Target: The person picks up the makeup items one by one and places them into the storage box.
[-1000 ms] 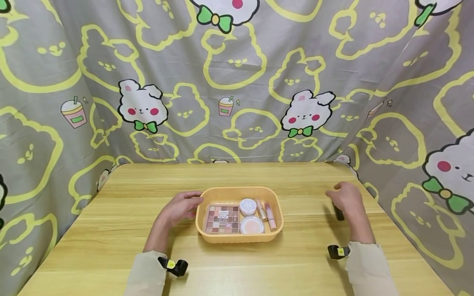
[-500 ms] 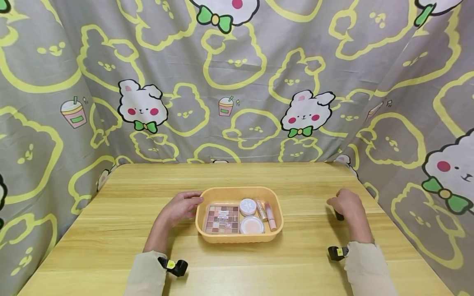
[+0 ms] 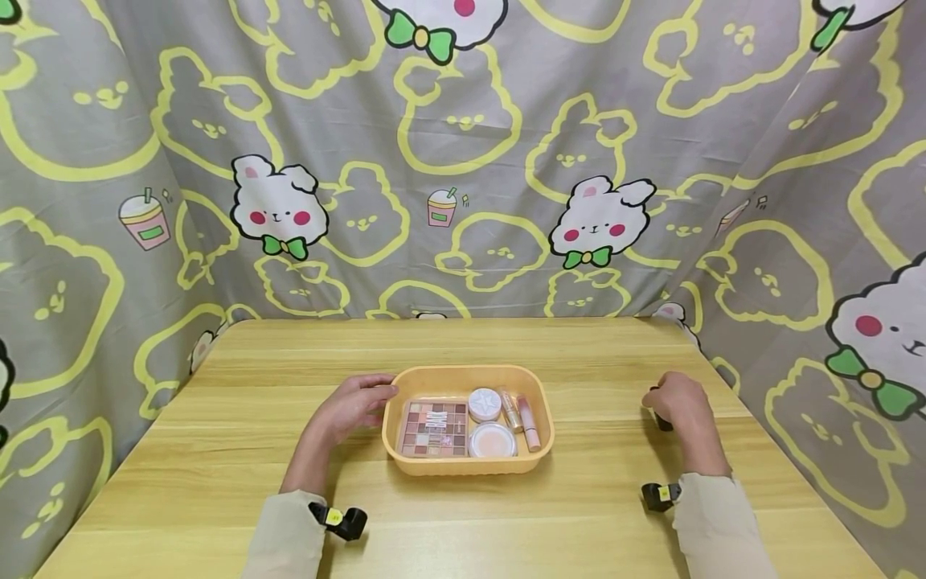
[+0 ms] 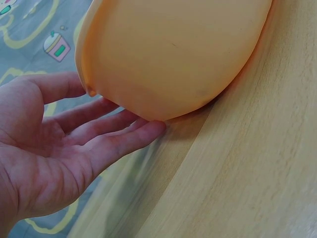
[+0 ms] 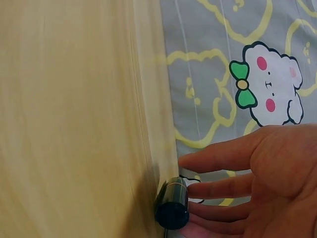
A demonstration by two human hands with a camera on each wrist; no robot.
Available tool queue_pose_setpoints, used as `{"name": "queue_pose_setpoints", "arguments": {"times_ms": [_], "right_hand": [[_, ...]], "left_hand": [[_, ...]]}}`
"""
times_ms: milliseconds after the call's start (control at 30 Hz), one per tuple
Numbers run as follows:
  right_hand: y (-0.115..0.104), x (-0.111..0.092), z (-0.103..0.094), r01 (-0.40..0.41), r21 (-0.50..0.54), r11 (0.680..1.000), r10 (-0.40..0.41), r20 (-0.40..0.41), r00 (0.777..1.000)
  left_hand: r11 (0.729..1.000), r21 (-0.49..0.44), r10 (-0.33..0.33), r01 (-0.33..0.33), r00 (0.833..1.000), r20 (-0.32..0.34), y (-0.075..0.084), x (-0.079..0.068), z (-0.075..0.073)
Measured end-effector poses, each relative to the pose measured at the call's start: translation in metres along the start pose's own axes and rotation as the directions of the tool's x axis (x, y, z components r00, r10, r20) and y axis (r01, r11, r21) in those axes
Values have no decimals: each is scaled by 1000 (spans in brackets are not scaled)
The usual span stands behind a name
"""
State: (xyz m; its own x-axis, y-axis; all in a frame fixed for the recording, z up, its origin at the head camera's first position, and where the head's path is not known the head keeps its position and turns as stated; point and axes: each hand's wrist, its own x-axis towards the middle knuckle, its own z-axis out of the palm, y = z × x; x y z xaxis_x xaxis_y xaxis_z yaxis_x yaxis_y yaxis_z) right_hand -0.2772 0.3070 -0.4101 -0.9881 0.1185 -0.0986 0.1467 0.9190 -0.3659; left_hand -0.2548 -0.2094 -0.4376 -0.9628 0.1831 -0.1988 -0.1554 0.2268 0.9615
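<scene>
A yellow-orange plastic basket (image 3: 538, 463) stands mid-table in the head view. It holds an eyeshadow palette (image 3: 432, 429), a white round case with a star (image 3: 485, 404), a round compact (image 3: 492, 441) and two slim lipstick-like tubes (image 3: 529, 423). My left hand (image 3: 352, 408) touches the basket's left end, its fingers fairly straight along the outside wall, as the left wrist view shows. On the right, my right hand (image 3: 682, 402) is over a small dark cylindrical tube (image 5: 172, 204) on the table. Its fingers reach along the tube's side; the thumb appears apart from it.
The wooden table (image 3: 448, 523) reaches back to a grey cartoon-print curtain (image 3: 448, 265), which also hangs at both sides. Black wrist cameras (image 3: 347, 523) are strapped at both cuffs. The dark tube lies near the table's right edge.
My right hand has come down and slightly nearer to me over the dark tube, covering more of it than a second ago. The left hand and the basket have stayed still.
</scene>
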Motion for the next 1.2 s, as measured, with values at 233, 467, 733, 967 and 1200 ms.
{"name": "queue_pose_setpoints", "arguments": {"times_ms": [233,467,733,967,1200], "right_hand": [[3,0,2,-16,8,1000,16,-1,1000],[3,1,5,-36,3,999,36,-1,999],[2,2,7,-16,-11,1000,16,-14,1000],[1,2,7,-25,3,1000,25,-20,999],[1,0,8,-40,24,999,40,-10,999]], "left_hand": [[1000,-3,2,-2,1000,6,1,0,0],[1000,-4,4,-4,1000,19,0,0,0],[1000,-6,9,-9,1000,10,-2,1,-1],[1000,-8,4,-4,1000,18,-2,2,-1],[1000,-4,5,-5,1000,26,0,0,-1]]}}
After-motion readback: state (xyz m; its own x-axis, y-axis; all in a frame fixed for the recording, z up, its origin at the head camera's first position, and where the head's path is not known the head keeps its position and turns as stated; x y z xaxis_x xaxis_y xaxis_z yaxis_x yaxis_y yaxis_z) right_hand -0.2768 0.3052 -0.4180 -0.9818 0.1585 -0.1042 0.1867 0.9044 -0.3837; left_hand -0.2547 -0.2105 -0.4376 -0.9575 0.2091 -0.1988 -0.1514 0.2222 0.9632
